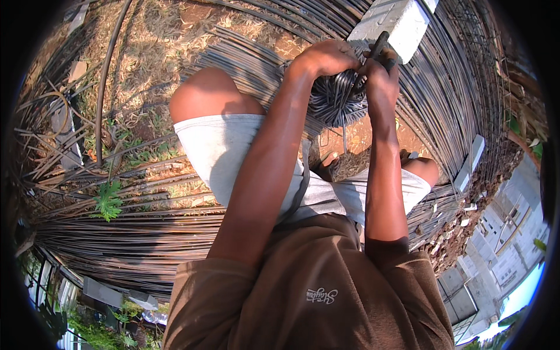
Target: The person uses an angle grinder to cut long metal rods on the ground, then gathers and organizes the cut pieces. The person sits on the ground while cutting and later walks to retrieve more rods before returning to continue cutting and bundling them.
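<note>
My right hand (381, 65) is wrapped round a dark two-handled tool that looks like pincers (381, 42), its handles sticking up past my fingers. The tool's head points down at a tight bundle of dark bent steel rods (338, 102). Close beside it, my left hand (333, 57) is closed with curled fingers at the bundle's upper edge. Whatever is in that hand is hidden. The bundle sits between my knees, partly covered by both hands, with a thin rod end hanging from its near side.
A pale concrete block (402, 26) stands just beyond my right hand. Long steel rods (443, 87) curve along the right, and more rods (128, 248) lie at the left. A single bent bar (102, 87) rises on the left over dry grass. Grey block walls (501, 233) stand lower right.
</note>
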`<state>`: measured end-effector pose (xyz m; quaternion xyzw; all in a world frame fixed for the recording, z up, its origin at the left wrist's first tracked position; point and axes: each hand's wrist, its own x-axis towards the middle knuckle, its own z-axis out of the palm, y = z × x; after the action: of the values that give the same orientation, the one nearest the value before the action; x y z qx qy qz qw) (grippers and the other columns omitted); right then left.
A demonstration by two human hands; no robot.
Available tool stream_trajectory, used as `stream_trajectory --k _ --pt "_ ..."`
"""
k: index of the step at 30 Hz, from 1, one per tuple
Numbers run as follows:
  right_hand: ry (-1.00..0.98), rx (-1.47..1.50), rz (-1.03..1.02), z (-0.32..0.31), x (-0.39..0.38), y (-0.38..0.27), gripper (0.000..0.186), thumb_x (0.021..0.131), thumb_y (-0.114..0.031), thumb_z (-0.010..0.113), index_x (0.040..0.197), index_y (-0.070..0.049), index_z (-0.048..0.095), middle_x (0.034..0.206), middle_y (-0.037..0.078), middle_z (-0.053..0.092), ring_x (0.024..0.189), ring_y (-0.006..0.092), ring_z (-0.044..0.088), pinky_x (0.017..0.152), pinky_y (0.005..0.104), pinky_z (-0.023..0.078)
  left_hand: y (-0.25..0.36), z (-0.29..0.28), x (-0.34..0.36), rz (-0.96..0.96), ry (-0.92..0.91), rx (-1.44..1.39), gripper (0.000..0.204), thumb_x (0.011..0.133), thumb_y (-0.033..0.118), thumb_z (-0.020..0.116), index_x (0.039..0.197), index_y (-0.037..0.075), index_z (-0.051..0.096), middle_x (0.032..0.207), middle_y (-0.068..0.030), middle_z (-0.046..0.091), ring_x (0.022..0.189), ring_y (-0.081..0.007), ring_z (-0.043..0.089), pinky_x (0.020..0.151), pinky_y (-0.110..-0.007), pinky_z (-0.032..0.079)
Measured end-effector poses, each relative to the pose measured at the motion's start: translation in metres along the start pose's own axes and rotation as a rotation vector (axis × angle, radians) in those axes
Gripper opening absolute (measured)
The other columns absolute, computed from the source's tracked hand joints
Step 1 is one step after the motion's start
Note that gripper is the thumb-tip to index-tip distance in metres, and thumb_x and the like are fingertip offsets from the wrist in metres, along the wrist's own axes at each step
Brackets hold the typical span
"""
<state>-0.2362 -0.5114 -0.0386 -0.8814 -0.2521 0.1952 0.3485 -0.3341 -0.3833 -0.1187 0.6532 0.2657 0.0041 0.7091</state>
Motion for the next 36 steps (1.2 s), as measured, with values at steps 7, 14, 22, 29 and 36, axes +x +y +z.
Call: stream_trajectory --k 7,14,22,29,36 --pt "-0.04 0.611 0.218 0.02 -0.02 -0.038 0.051 0.086 0.006 0.063 0.136 0.005 0.055 0.103 0.014 0.067 0.086 0.0209 0.064 0.077 0.0375 0.054 -0.016 0.005 0.016 0.037 0.036 -0.003 0.036 0.088 0.042 0.08 0.102 0.009 0.088 0.096 -0.015 0.084 0.082 -0.0223 0.07 0.078 -0.044 0.055" --pt "-0.172 0.61 0.332 -0.008 0.035 0.014 0.039 0.082 0.006 0.066 0.118 0.003 0.053 0.094 0.011 0.062 0.073 0.019 0.06 0.065 0.0363 0.05 0.0 0.011 0.015 0.054 0.1 0.039 0.036 0.085 0.036 0.08 0.1 0.004 0.087 0.094 -0.015 0.084 0.082 -0.0212 0.07 0.075 -0.042 0.054" --pt "-0.063 0.367 0.189 0.017 0.006 -0.014 0.035 0.086 -0.001 0.065 0.121 0.0 0.059 0.095 0.009 0.064 0.088 0.0206 0.062 0.078 0.0368 0.05 -0.002 0.009 0.015 0.027 0.025 -0.084 0.021 0.083 0.023 0.075 0.091 0.005 0.084 0.089 -0.0075 0.079 0.083 -0.0157 0.065 0.074 -0.037 0.051" --pt "-0.008 0.126 -0.076 0.007 0.001 0.013 0.03 0.087 -0.014 0.07 0.114 -0.001 0.07 0.111 0.019 0.067 0.101 0.0307 0.064 0.091 0.0455 0.052 0.012 0.006 -0.008 0.017 -0.046 -0.172 0.052 0.098 0.024 0.075 0.147 0.008 0.076 0.135 -0.0115 0.079 0.123 -0.0215 0.073 0.108 -0.036 0.056" --pt "0.093 0.358 -0.279 0.011 0.001 -0.008 0.028 0.096 -0.019 0.071 0.116 0.001 0.073 0.104 0.012 0.074 0.097 0.0251 0.067 0.091 0.0408 0.054 0.027 -0.004 -0.02 0.12 -0.136 -0.152 0.063 0.1 0.038 0.082 0.155 0.009 0.07 0.151 -0.0145 0.073 0.137 -0.0227 0.068 0.115 -0.037 0.054"
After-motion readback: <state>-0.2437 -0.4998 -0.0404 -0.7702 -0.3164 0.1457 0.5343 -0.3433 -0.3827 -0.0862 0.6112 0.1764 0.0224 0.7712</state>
